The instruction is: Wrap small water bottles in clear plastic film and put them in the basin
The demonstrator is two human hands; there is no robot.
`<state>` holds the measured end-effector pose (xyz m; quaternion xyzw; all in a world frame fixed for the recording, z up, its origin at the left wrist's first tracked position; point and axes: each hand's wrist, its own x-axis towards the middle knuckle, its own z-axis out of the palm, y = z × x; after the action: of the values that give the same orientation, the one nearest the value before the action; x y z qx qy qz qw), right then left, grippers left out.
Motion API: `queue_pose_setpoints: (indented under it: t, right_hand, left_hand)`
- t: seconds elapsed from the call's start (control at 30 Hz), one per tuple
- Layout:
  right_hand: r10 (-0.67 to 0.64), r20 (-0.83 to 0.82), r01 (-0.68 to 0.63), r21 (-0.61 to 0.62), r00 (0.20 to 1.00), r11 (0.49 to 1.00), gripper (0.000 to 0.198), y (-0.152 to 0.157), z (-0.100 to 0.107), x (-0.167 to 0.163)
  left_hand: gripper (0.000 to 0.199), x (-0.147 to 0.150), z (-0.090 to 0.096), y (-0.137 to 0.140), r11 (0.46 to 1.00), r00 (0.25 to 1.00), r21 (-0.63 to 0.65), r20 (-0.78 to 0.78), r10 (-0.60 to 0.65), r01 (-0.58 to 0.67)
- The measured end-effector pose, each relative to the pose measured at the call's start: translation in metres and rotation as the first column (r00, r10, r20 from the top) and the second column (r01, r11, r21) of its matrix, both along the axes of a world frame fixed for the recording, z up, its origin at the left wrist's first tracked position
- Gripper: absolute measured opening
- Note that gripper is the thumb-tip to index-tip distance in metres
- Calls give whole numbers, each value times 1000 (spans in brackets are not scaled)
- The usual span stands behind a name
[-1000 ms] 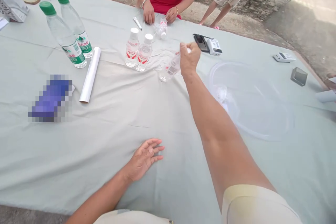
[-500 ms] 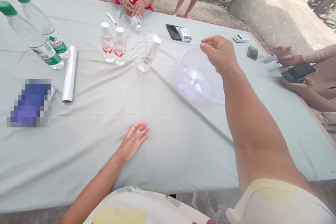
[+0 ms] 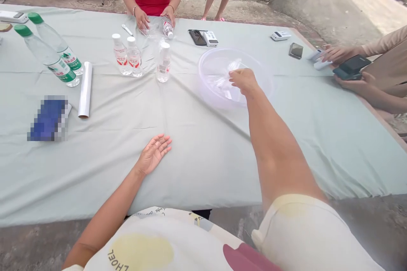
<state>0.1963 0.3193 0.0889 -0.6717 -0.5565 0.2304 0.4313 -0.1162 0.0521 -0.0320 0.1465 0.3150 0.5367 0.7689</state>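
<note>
My right hand (image 3: 244, 80) reaches into a translucent pale-purple basin (image 3: 203, 87). Its fingers are closed on crumpled clear plastic wrap (image 3: 234, 64), part of which rises behind the fingertips. More of the plastic and a small white piece lie in the bottom of the basin. Resting on the tablecloth nearer to me, my left hand (image 3: 154, 152) is open, palm up, with nothing in it. A small clear bottle with a white cap (image 3: 163, 65) stands left of the basin. Two similar bottles with red-and-white labels (image 3: 121, 55) stand further left.
Across the table, a person's hands (image 3: 168, 15) handle a bottle and clear plastic. At left are green-capped bottles (image 3: 60, 67), a white roll (image 3: 85, 91) and a blurred-out phone (image 3: 49, 118). A dark phone (image 3: 197, 37) lies behind the basin. Another person's hands (image 3: 365, 78) hold a dark device at right.
My right hand has moved down and left from above the basin's rim to the plastic inside. The person opposite has spread their hands apart, one on a bottle. My view has shifted slightly.
</note>
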Motion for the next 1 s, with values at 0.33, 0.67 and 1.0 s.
queue_pose_setpoints:
  t: [0.33, 0.67, 1.0]
  right_hand:
    - [412, -637, -482, 72, 652, 873, 30, -208, 14, -78]
    - [166, -882, -636, -177, 441, 751, 64, -297, -70, -147]
    - [193, -509, -397, -330, 839, 856, 31, -297, -90, -157]
  left_hand:
    - [39, 14, 33, -11, 990, 953, 86, -293, -81, 110]
    - [26, 13, 72, -44, 978, 782, 209, -604, 152, -29]
    - [23, -22, 43, -48, 974, 670, 49, -719, 187, -221]
